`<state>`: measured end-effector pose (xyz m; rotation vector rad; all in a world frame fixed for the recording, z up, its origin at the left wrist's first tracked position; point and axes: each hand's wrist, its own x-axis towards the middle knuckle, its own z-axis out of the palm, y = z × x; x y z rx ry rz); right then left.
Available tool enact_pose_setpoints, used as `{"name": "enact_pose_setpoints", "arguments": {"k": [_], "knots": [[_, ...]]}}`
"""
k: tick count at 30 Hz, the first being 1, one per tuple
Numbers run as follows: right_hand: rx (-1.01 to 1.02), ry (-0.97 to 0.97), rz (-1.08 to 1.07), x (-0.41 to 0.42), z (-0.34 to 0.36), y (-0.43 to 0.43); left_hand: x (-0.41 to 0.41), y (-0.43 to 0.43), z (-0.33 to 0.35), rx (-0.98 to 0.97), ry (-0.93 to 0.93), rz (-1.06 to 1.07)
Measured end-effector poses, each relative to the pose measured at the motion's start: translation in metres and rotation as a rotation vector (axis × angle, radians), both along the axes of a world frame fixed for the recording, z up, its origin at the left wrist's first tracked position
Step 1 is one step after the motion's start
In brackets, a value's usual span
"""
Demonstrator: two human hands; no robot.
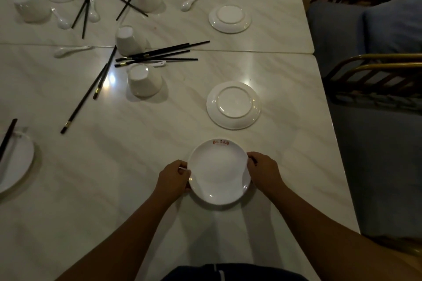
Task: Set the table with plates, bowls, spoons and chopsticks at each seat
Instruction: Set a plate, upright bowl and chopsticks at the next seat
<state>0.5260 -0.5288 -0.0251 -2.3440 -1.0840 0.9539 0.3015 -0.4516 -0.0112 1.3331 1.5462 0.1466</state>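
While both hands sit at the near edge of the bench (127, 166), the head view shows the plate step in hand: the left grip (174, 175) curls its fingers round the left rim of a white plate (219, 173), and the right grip (265, 172) pinches the opposite rim, so each hand is closed on the same plate. It lies face up with a small red mark (220, 142) at its far rim, straight in front of the person and near the bench's right side; whether it rests fully on the surface or hangs just above cannot be told. Just beyond it an upside-down plate (233, 105) waits, and a further upside-down plate (229, 19) lies well apart behind that, both beside the chairs (376, 80). An overturned bowl (144, 80) stands to the left of the waiting plate, with a loose heap of black chopsticks (157, 55) behind it, and a white spoon (70, 50) lies farther left. Judging from this, only one seat has begun and most of the task remains. The next move probably calls for letting go of both rims once the plate sits level, then either turning the neighbouring plate upright or fetching the overturned bowl, which needs flipping before it can go on the plate.
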Motion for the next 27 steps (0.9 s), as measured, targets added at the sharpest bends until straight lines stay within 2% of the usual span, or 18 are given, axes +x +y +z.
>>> {"name": "enact_pose_setpoints", "arguments": {"k": [4, 10, 14, 21, 25, 27], "knots": [[0.032, -0.064, -0.024, -0.007, 0.009, 0.007, -0.006, 0.009, 0.002, 0.060, 0.036, -0.047], [0.150, -0.174, 0.244, -0.053, 0.030, 0.041, -0.033, 0.034, 0.008, 0.155, 0.096, -0.127], [0.181, -0.152, 0.390, -0.100, 0.032, 0.083, -0.072, 0.058, 0.014, 0.173, 0.118, -0.146], [0.066, -0.054, 0.556, -0.173, 0.018, 0.165, -0.140, 0.140, 0.014, 0.297, 0.204, -0.185], [0.000, -0.129, 0.582, -0.208, 0.003, 0.208, -0.174, 0.203, 0.002, 0.443, 0.261, -0.170], [0.007, -0.145, 0.575, -0.224, -0.002, 0.229, -0.185, 0.234, -0.005, 0.455, 0.310, -0.134]]}}
